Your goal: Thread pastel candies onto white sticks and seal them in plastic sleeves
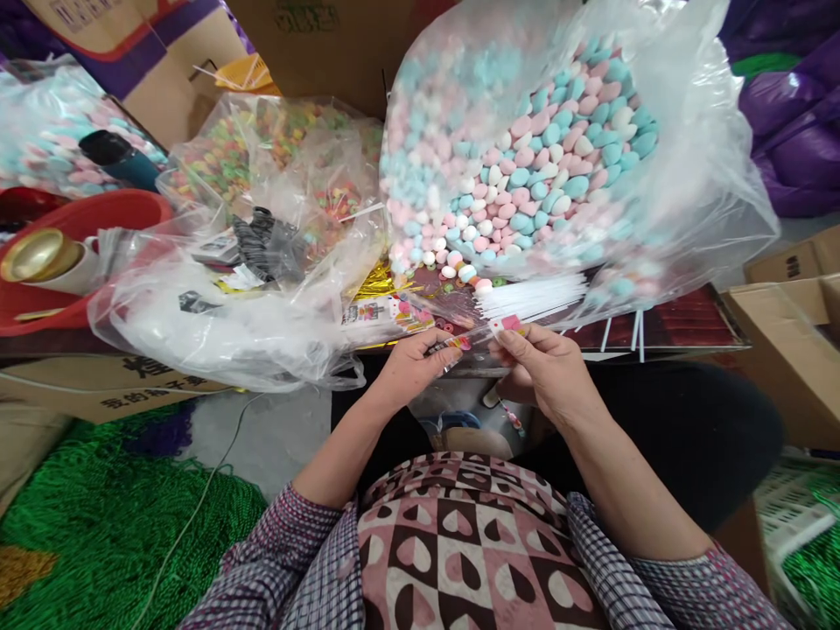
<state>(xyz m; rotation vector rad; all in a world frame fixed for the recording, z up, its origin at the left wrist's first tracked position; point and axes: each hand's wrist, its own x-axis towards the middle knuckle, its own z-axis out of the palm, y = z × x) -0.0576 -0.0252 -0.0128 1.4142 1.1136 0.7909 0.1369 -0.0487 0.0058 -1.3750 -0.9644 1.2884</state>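
Both hands meet at the near edge of the dark red table (699, 325). My left hand (415, 366) is closed in a pinch on a small clear printed plastic bag (465, 343). My right hand (543, 360) pinches a pink-and-white printed piece (507, 325), which may be part of the same bag; I cannot tell. Just beyond the right hand lies a fan of thin white sticks (535, 296). More printed bags (410, 313) lie flat beyond the left hand. Gold twist ties (377, 282) and a few loose candies (482, 285) are close by.
A large open plastic bag of pink, blue and white candies (544, 175) fills the back. To the left are a bag of orange and green candies (246, 144), a crumpled clear bag (262, 328) and a red basin (141, 210). A cardboard box (780, 319) stands right.
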